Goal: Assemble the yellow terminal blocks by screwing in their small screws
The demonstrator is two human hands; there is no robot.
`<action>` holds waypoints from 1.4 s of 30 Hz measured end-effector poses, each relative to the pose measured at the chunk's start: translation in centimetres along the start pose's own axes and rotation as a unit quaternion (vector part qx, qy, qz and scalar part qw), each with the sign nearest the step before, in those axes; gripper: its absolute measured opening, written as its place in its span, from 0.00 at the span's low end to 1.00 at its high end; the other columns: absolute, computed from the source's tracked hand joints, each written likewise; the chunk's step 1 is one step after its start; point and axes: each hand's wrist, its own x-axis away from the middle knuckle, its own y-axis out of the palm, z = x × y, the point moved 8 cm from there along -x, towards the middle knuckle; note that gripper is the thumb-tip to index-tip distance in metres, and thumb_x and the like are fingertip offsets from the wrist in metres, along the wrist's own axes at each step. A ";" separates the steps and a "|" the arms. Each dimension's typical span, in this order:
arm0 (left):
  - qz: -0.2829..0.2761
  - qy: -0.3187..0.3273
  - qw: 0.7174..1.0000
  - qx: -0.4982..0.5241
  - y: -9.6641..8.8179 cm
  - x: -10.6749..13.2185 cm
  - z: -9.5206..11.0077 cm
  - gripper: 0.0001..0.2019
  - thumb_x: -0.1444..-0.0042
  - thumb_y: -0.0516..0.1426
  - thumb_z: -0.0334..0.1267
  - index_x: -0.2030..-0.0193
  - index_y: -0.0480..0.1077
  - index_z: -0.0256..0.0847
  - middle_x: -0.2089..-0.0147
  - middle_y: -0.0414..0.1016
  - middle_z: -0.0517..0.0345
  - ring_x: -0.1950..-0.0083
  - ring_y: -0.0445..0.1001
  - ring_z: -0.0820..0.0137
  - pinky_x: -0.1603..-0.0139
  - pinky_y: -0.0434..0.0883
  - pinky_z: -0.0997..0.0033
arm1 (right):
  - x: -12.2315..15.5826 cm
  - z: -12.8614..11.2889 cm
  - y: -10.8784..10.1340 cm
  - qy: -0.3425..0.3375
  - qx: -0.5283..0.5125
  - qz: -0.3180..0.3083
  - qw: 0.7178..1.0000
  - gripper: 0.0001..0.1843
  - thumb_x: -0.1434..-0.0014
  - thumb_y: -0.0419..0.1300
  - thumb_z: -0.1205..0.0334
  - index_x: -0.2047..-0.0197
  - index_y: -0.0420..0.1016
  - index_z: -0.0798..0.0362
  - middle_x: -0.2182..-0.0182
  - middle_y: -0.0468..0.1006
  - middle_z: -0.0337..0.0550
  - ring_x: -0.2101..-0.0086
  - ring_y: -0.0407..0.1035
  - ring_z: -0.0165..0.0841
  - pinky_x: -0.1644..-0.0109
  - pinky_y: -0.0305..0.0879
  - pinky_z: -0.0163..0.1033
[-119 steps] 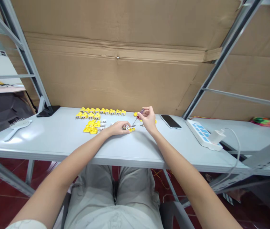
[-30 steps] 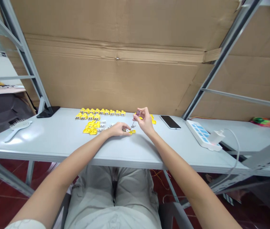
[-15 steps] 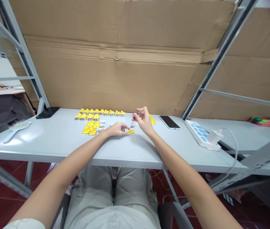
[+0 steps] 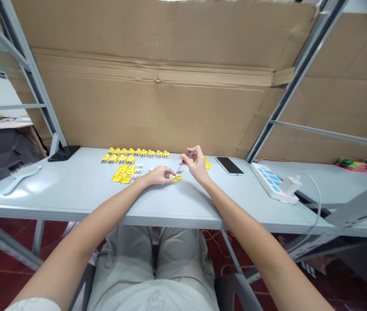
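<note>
My left hand [image 4: 159, 175] rests on the table, its fingers closed around a small white block with metal parts [image 4: 170, 176]. Beside those fingertips lies a small yellow plastic piece [image 4: 178, 178]. In my right hand [image 4: 196, 164] is a screwdriver [image 4: 184, 160] with a dark reddish handle; its thin shaft slants down to the block. A few tiny screws [image 4: 180, 172] lie just behind the block. Left of my hands stand rows of yellow-and-white plug-like parts [image 4: 131, 152], with loose yellow shells [image 4: 123, 173] and small white pieces [image 4: 138, 170] in front of them.
A smartphone [image 4: 229, 166] lies to the right, then a white power strip [image 4: 272, 183] with a charger [image 4: 290, 185] plugged in. A hairbrush [image 4: 23, 175] is at the far left. Behind the table [image 4: 82, 185] stands a cardboard wall [image 4: 157, 112] between metal posts.
The view has shifted very slightly. Both hands hold almost the same pose, with the screwdriver still at the block.
</note>
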 end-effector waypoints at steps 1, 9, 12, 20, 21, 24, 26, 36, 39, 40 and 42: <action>0.000 -0.001 1.000 0.002 0.0 0.0 0.0 0.19 0.49 0.63 0.46 0.54 0.77 0.35 0.57 0.80 0.50 0.59 0.75 0.64 0.55 0.69 0.69 | 0.0 -0.1 -0.1 -0.005 0.006 0.009 1.000 0.22 0.49 0.66 0.45 0.61 0.61 0.47 0.73 0.65 0.31 0.73 0.68 0.29 0.68 0.78 0.43; 0.006 -0.006 1.000 -0.004 -0.1 -0.1 -0.1 0.20 0.50 0.63 0.46 0.54 0.77 0.34 0.57 0.80 0.49 0.59 0.75 0.64 0.56 0.69 0.69 | 0.2 0.1 1.0 0.010 -0.039 -0.038 0.998 0.21 0.44 0.60 0.43 0.54 0.62 0.45 0.62 0.73 0.39 0.65 0.72 0.30 0.60 0.78 0.45; 0.006 -0.004 1.000 -0.003 -0.2 0.0 -0.1 0.20 0.50 0.63 0.47 0.55 0.77 0.34 0.58 0.80 0.49 0.60 0.74 0.64 0.56 0.69 0.69 | 0.0 0.0 0.6 0.001 -0.031 -0.028 0.999 0.22 0.47 0.64 0.44 0.58 0.61 0.46 0.70 0.68 0.33 0.70 0.70 0.29 0.64 0.78 0.44; 0.008 -0.004 1.000 -0.001 -0.2 0.0 -0.3 0.20 0.51 0.63 0.48 0.55 0.77 0.36 0.61 0.79 0.51 0.62 0.73 0.66 0.58 0.69 0.70 | 0.2 -0.1 0.9 0.006 -0.006 -0.038 0.999 0.21 0.44 0.60 0.44 0.52 0.68 0.45 0.64 0.69 0.38 0.66 0.70 0.30 0.59 0.78 0.46; 0.008 -0.004 1.000 0.001 -0.2 -0.1 -0.3 0.20 0.51 0.63 0.48 0.55 0.77 0.36 0.60 0.79 0.51 0.61 0.73 0.66 0.57 0.69 0.69 | 0.2 0.0 1.0 0.012 -0.013 -0.048 0.999 0.21 0.43 0.58 0.44 0.50 0.67 0.44 0.60 0.70 0.40 0.64 0.71 0.31 0.57 0.78 0.46; 0.011 -0.008 1.000 0.010 -0.1 -0.2 -0.4 0.20 0.51 0.64 0.47 0.56 0.77 0.35 0.59 0.80 0.50 0.60 0.74 0.65 0.56 0.69 0.69 | 0.1 0.3 1.1 0.025 -0.025 -0.061 0.998 0.20 0.43 0.57 0.44 0.51 0.64 0.44 0.59 0.72 0.41 0.62 0.72 0.31 0.57 0.77 0.46; 0.011 -0.009 1.000 0.013 0.0 -0.2 -0.5 0.20 0.51 0.64 0.47 0.55 0.77 0.35 0.58 0.80 0.50 0.59 0.74 0.65 0.55 0.69 0.69 | -0.1 0.5 0.8 0.031 -0.023 -0.051 0.998 0.20 0.44 0.60 0.45 0.53 0.63 0.45 0.65 0.70 0.37 0.66 0.71 0.30 0.61 0.78 0.45; 0.006 -0.008 1.000 0.002 -0.1 0.1 0.0 0.19 0.50 0.63 0.47 0.55 0.77 0.36 0.58 0.80 0.51 0.60 0.74 0.65 0.56 0.70 0.69 | 0.0 0.0 0.3 0.014 0.003 -0.008 1.000 0.22 0.50 0.65 0.44 0.56 0.66 0.45 0.72 0.60 0.31 0.71 0.64 0.27 0.65 0.79 0.42; 0.002 -0.008 1.000 0.001 -0.2 0.0 0.1 0.19 0.50 0.63 0.46 0.55 0.77 0.36 0.57 0.80 0.50 0.60 0.74 0.65 0.56 0.70 0.69 | 0.1 0.4 0.6 0.027 -0.019 -0.025 0.999 0.23 0.46 0.62 0.42 0.52 0.68 0.44 0.64 0.67 0.36 0.67 0.68 0.29 0.61 0.79 0.44; 0.002 -0.008 1.000 0.002 -0.2 0.0 0.1 0.20 0.50 0.63 0.47 0.55 0.77 0.36 0.57 0.80 0.50 0.60 0.74 0.65 0.56 0.70 0.69 | 0.1 0.5 0.7 0.032 -0.030 -0.034 0.998 0.23 0.45 0.60 0.41 0.51 0.67 0.43 0.60 0.68 0.38 0.65 0.69 0.30 0.59 0.79 0.45; 0.003 -0.009 1.000 0.006 -0.1 -0.1 -0.1 0.20 0.51 0.63 0.46 0.55 0.77 0.35 0.57 0.80 0.50 0.59 0.74 0.64 0.55 0.70 0.69 | 0.1 0.7 0.9 0.040 -0.046 -0.049 0.997 0.22 0.44 0.59 0.41 0.50 0.65 0.42 0.55 0.70 0.41 0.62 0.71 0.31 0.58 0.78 0.47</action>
